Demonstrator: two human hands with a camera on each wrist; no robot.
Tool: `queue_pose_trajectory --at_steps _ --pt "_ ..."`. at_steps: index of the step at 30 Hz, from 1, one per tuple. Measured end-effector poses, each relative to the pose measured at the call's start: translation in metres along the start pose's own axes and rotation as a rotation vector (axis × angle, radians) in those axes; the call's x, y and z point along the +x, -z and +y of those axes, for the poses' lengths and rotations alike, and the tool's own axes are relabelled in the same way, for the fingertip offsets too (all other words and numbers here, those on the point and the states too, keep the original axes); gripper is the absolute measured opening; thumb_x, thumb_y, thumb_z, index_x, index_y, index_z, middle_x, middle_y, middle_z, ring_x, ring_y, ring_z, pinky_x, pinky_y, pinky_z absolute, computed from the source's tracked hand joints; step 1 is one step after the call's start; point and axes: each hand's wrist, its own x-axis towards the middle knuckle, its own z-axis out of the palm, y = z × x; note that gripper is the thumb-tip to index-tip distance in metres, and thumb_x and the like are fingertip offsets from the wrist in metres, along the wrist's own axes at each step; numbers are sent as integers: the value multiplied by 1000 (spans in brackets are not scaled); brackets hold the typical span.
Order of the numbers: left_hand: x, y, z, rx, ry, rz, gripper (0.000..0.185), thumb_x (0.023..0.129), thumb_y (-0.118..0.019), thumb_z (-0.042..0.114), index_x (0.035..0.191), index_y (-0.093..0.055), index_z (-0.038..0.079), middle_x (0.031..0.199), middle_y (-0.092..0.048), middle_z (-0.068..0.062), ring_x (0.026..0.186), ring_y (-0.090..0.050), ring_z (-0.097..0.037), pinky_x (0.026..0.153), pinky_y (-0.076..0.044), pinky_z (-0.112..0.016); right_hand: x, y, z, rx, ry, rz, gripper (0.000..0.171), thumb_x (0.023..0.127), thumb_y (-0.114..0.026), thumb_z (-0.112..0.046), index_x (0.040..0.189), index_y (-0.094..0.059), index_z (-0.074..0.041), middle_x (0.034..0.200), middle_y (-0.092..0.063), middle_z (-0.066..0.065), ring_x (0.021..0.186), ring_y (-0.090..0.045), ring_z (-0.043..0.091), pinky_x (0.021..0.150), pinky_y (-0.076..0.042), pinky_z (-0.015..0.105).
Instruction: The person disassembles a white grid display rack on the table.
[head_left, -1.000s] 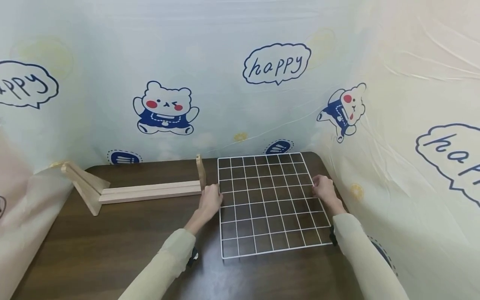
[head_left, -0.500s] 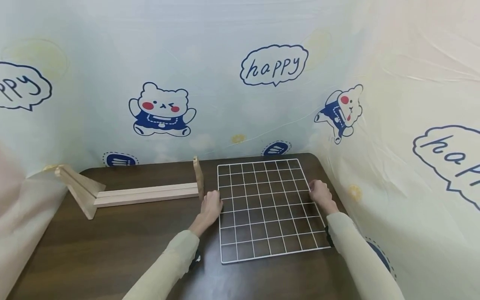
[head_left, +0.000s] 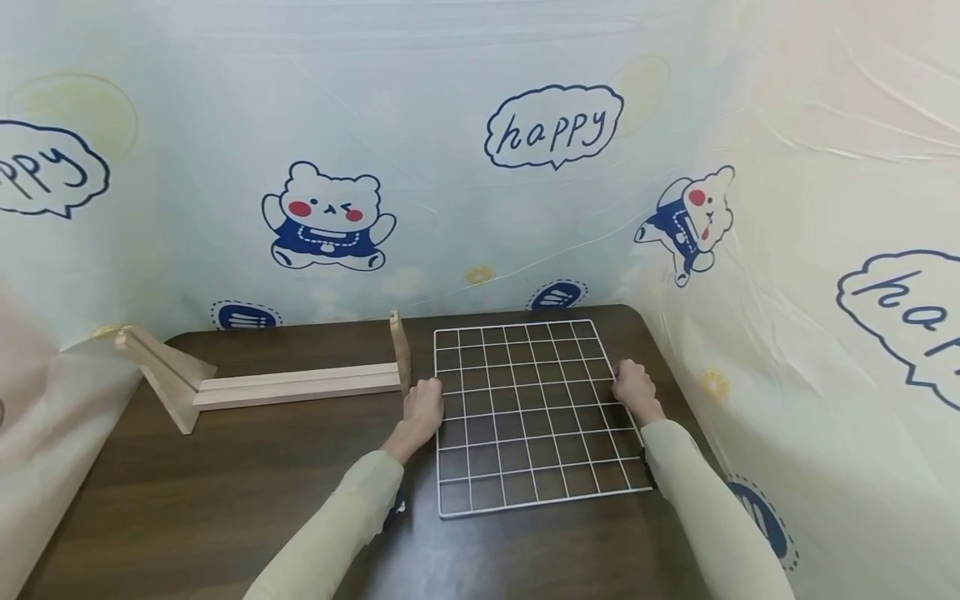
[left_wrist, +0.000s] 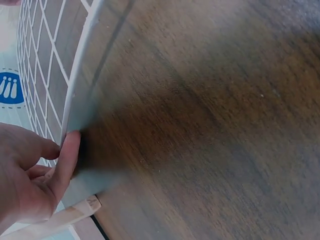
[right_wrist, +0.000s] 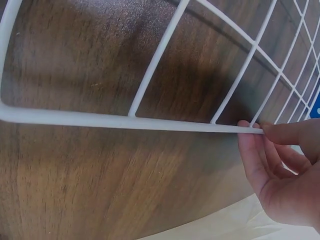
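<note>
Where the dark wooden table point(head_left: 225, 500) meets its far right corner, a white wire grid panel point(head_left: 528, 412) lies flat, nearly square, its slightly longer axis running from the near edge toward the far edge, turned a little so the far side leans left. The left hand point(head_left: 422, 408) grips the panel's left rim about midway along, fingers curled at the wire and the thumb point(left_wrist: 67, 160) pressed against the frame. The right hand point(head_left: 633, 387) holds the right rim opposite, its fingertips point(right_wrist: 250, 131) pinching the outer wire. Both pale sleeves reach in from the near edge. Just left of the panel, a light wooden stand point(head_left: 292, 383) lies along the far edge, its long rail parallel to that edge, one upright end close to the left hand. A printed plastic sheet point(head_left: 525, 167) with cartoon bears surrounds the table.
</note>
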Motion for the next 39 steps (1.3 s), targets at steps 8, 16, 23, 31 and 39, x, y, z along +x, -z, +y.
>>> queue_pose_trajectory --at_steps 8,16,23,31,39 --pt "0 -1 2 59 -5 -31 5 80 -59 -7 76 -61 -4 80 -67 -25 73 -68 -41 59 -58 -50 4 -3 0 -29 4 17 9 77 -56 0 84 -61 -4 94 -65 27 81 -64 44 62 -51 56" --pt "4 -1 2 45 5 -49 6 80 -60 -6 75 -61 -3 80 -67 -24 72 -68 -39 59 -58 -48 5 -3 -2 -45 23 45 7 76 -56 1 79 -58 -5 90 -65 25 78 -64 43 59 -51 56" --pt "3 -2 3 50 -2 -26 8 78 -60 -8 74 -61 -2 79 -67 -23 72 -68 -39 59 -58 -48 6 -10 2 -76 78 100 13 72 -55 3 67 -50 -8 83 -64 23 74 -64 44 53 -49 56" --pt "5 -3 2 25 -2 -18 8 73 -62 -9 73 -61 -1 76 -66 -22 71 -67 -39 59 -58 -48 8 -8 2 -83 67 105 15 73 -55 3 65 -49 -9 82 -64 23 72 -63 43 53 -49 55" --pt "3 -6 -4 -26 31 2 10 70 -64 -9 74 -59 -1 75 -66 -23 68 -66 -38 58 -58 -47 2 -11 1 -82 45 99 11 75 -55 2 81 -61 -5 91 -64 22 83 -64 46 62 -51 59"
